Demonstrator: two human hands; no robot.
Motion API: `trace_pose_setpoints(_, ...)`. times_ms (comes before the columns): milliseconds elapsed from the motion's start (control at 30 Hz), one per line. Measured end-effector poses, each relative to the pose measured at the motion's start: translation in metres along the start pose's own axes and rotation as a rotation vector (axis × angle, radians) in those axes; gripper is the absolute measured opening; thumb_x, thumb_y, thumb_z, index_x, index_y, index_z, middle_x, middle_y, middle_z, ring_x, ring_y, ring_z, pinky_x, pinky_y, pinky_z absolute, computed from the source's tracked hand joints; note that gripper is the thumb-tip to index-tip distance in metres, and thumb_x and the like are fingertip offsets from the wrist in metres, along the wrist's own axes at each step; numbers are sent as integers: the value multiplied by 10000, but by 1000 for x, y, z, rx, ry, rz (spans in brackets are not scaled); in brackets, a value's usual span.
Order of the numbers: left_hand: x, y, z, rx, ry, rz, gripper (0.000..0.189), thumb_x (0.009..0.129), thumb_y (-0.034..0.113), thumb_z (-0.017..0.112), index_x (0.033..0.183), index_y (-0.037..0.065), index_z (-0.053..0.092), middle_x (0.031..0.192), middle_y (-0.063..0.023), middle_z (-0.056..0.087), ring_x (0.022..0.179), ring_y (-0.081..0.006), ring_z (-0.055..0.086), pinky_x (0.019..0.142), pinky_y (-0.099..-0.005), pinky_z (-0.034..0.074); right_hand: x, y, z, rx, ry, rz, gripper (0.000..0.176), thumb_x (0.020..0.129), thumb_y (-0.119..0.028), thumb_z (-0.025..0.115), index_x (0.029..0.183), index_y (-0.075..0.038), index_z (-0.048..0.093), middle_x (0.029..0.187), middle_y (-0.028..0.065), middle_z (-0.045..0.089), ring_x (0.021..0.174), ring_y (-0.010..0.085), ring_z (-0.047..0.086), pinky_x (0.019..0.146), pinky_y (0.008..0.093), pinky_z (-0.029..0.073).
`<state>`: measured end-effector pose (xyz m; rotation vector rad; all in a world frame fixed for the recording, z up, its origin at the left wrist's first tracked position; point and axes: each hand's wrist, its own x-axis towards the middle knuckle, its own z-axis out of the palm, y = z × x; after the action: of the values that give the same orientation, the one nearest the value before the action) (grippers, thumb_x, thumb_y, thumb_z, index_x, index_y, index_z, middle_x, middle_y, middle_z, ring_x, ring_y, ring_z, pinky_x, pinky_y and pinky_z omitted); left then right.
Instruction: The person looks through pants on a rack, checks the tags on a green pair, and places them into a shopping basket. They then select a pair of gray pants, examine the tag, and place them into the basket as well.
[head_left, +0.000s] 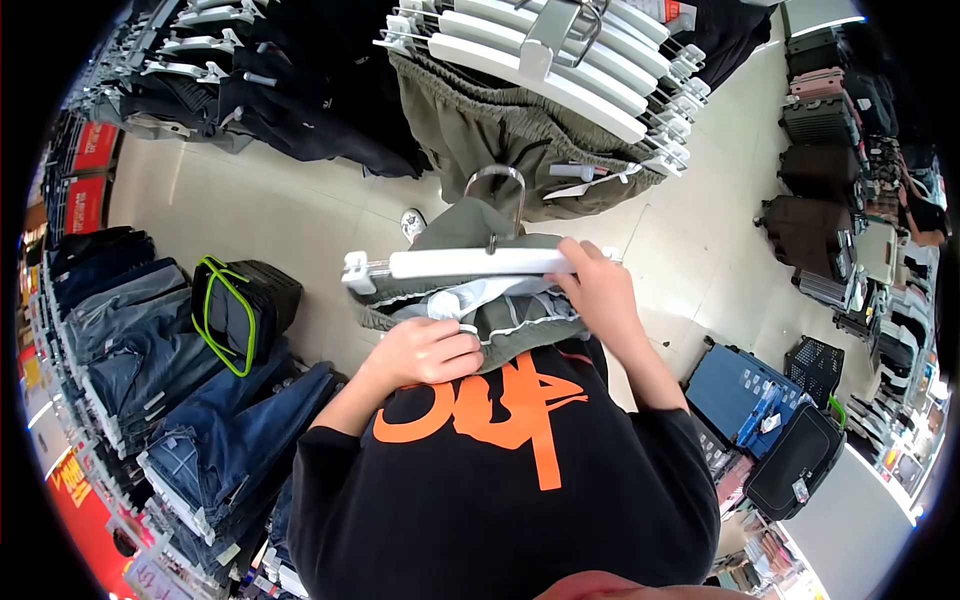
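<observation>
Pale floor (700,250) runs between hanging clothes (450,125) and suitcases (810,235).

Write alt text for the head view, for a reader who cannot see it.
In a clothing shop, the left hand holds the waistband of a green garment while the right hand holds its white hanger. Similar garments hang ahead; jeans and a black basket are at left, suitcases at right.

Straight ahead, shorts (520,150) hang from a row of hangers (530,75). Nearer the person, a lone hanger (470,263) lies along the far edge of a garment's waistband (530,350). Left, a basket (280,295) sits, apparently on the floor (330,220), beside the inner edge of the jeans display (230,420). Suitcases (815,220) line the floor's right side; another basket (815,368) stands near the closer ones.
</observation>
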<state>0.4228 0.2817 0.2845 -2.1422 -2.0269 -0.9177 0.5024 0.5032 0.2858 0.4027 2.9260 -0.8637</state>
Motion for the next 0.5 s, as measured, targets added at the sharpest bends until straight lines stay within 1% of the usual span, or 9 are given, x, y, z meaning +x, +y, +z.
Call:
trace_pose_setpoints(67,2,-3,-4,44,6,-1,121,555,89,569,663,123,523,677,45,485,524,-89,434,383,-196,354,-7,-12,-9,-10,42,-2,201,697,-140,598,862,-87,497,730,90,512,607,294,538,509,355,424)
trace_pose_setpoints(133,5,-9,-10,91,13,-2,122,551,87,567,660,123,524,678,46,486,526,-88,436,383,-198,355,-7,-18,-19,-12,140,-25,212,712,-174,583,885,-119,475,704,82,481,590,279,547,456,351,426)
trace_pose_setpoints(200,12,-18,-20,158,29,-12,102,561,96,552,629,130,485,636,48,439,528,-84,435,389,-192,364,-2,-22,-33,-28,183,-1,208,715,-180,584,898,-136,496,706,69,494,579,271,544,454,345,426)
trace_pose_setpoints(300,29,-31,-35,192,48,-117,99,537,90,540,625,118,505,600,13,413,513,-122,456,435,-238,372,8,-31,-53,-33,420,-31,165,720,-174,580,870,-128,529,700,73,512,580,286,533,461,346,422)
trace_pose_setpoints(333,36,-36,-40,196,33,-154,97,538,79,539,626,112,513,604,6,424,524,-136,467,461,-255,385,12,-35,-59,-22,428,6,163,728,-171,571,880,-127,530,706,77,513,587,294,530,475,356,424)
trace_pose_setpoints(400,49,-50,-47,161,-15,-224,100,540,56,538,629,101,528,620,-6,442,558,-161,485,505,-277,399,22,-39,-67,9,414,108,182,718,-80,559,900,-77,548,754,102,554,638,270,541,558,315,417)
trace_pose_setpoints(433,54,-57,-49,156,-93,-247,104,542,40,541,632,92,540,636,-13,446,591,-170,490,519,-281,400,29,-38,-68,5,419,112,173,733,-91,543,905,-75,541,772,98,563,651,265,548,568,316,418)
trace_pose_setpoints(467,55,-67,-45,137,-82,-249,194,467,7,533,632,103,563,643,-2,465,589,-175,488,497,-286,390,36,-35,-66,-3,425,110,174,735,-103,540,907,-77,534,778,94,565,661,260,554,576,316,418)
trace_pose_setpoints(500,56,-75,-42,133,-98,-245,191,472,1,535,634,98,567,643,-4,463,602,-177,492,505,-290,396,42,-34,-63,1,432,114,169,735,-104,541,901,-76,533,780,95,566,663,263,553,577,318,418)
